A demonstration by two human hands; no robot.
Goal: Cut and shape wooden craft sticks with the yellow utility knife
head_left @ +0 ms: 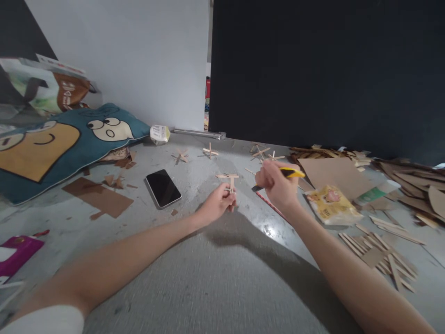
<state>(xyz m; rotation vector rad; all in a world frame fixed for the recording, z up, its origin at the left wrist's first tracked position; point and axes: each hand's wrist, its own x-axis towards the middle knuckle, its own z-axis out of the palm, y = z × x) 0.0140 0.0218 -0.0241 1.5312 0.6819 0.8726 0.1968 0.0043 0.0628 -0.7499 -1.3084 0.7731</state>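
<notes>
The stick cross (228,181), a small T-shaped piece of wooden sticks, stands upright just above the grey floor (215,278), near centre. Its long stem runs vertically, with the crossbar level on top. The left hand (217,204) pinches the stem at its lower end, fingers closed around it. The right hand (276,183) sits just right of the piece, clenched on a yellow utility knife (290,173); the knife's dark tip points down and left toward the stem's base, near but not touching. The left hand is thus the nearer, in contact; the right stands beside it.

A black phone (163,187) lies flat to the left. A yellow packet (332,204) and loose sticks (378,253) lie to the right, cardboard sheets (335,171) beyond. More finished crosses (210,151) rest farther back. A blue cushion (52,148) lies far left.
</notes>
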